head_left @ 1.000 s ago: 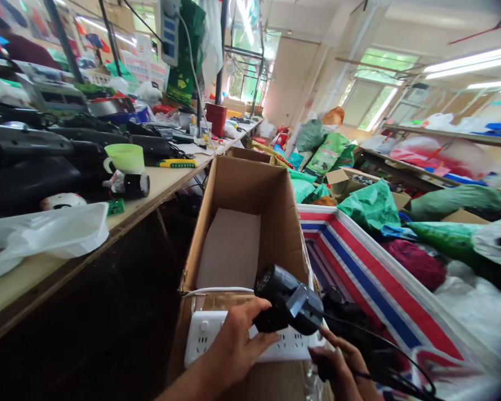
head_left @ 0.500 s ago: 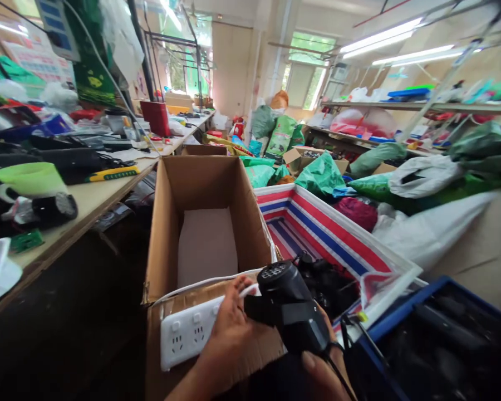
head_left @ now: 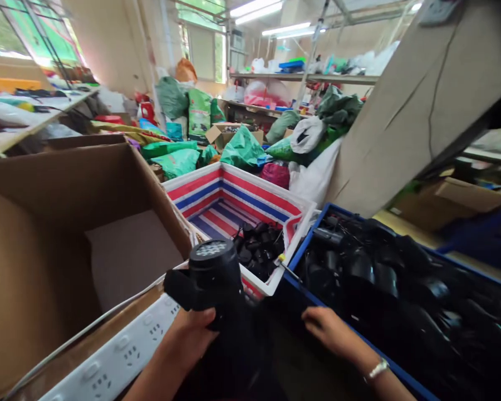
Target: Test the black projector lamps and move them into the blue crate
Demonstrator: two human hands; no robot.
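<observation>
My left hand point(head_left: 192, 337) is closed around a black hair dryer point(head_left: 215, 273), whose round perforated end points up and away from me. Its lower part merges into the dark area below. Off to the right, my right hand point(head_left: 328, 331) is apart from the hair dryer, beside the near side of a blue crate point(head_left: 386, 356). Its fingers are curled, and anything inside them is hidden. A white power strip point(head_left: 125, 351) runs along the cardboard box edge, left of my left hand.
An open cardboard box point(head_left: 20, 245) stands at left. A striped lined bin point(head_left: 254, 192) ahead holds black parts point(head_left: 261, 245). Black housings point(head_left: 384, 267) fill the blue crate. A thin rod with a yellow end point(head_left: 291, 273) lies across the bin and crate edges. Bags point(head_left: 242, 147) are piled behind.
The view has swung right. My right hand has come off the hair dryer and moved right towards the blue crate; my left hand now grips the hair dryer.
</observation>
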